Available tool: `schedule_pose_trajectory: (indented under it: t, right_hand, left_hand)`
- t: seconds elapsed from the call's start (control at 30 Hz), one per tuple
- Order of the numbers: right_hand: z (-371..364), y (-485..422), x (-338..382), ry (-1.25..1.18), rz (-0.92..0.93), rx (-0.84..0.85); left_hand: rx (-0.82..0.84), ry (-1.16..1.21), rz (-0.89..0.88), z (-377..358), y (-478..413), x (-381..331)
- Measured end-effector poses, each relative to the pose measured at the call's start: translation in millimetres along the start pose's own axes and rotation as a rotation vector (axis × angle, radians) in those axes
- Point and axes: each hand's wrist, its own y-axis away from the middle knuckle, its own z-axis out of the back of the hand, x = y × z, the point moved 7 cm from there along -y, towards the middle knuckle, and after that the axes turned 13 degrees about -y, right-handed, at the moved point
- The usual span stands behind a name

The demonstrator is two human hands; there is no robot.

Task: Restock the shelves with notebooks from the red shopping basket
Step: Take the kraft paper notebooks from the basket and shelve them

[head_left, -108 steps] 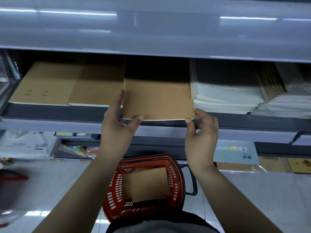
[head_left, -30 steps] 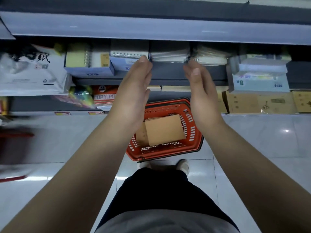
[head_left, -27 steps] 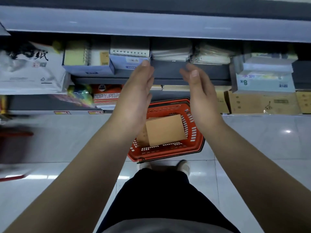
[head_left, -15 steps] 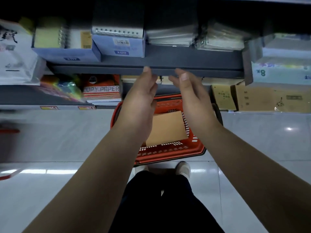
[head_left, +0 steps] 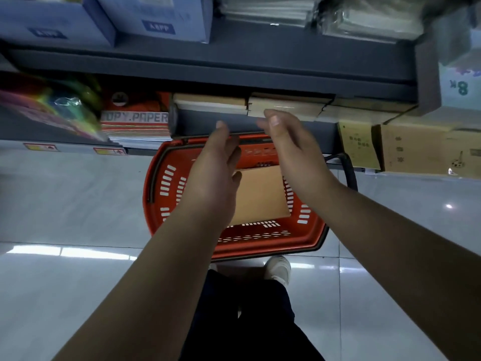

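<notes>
A red shopping basket (head_left: 166, 188) stands on the floor below me, against the bottom shelf. A brown kraft notebook (head_left: 260, 194) lies inside it, its left part hidden behind my left hand. My left hand (head_left: 213, 175) and my right hand (head_left: 289, 149) hover above the basket, palms facing each other, fingers straight and empty. Neither hand touches the notebook or the basket.
A dark grey shelf edge (head_left: 208, 69) runs across above the basket. Blue boxes (head_left: 161, 16) sit on it, wrapped paper stacks to their right. Below are copy paper reams (head_left: 135, 123), brown notebook stacks (head_left: 283, 105) and cardboard boxes (head_left: 421, 149). My feet stand behind the basket on glossy tiles.
After placing a notebook on the upper shelf, both empty hands came down toward the basket. My view tilted down and moved closer, so the basket looks larger.
</notes>
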Motion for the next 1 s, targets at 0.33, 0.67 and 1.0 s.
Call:
schedule_pose_trajectory:
  t: [0.33, 0.67, 1.0]
  right_hand:
    - [-15, -29, -68, 0.066, -0.043, 0.077]
    - [-29, -53, -134, 0.223, -0.082, 0.108]
    - [-51, -87, -218, 0.461, -0.136, 0.273]
  left_hand:
    - [-0.072, 0.087, 0.107, 19, -48, 70]
    - [-0.203, 0.263, 0.252, 43, -89, 129]
    - [-0.299, 0.636, 0.608, 43, -109, 219]
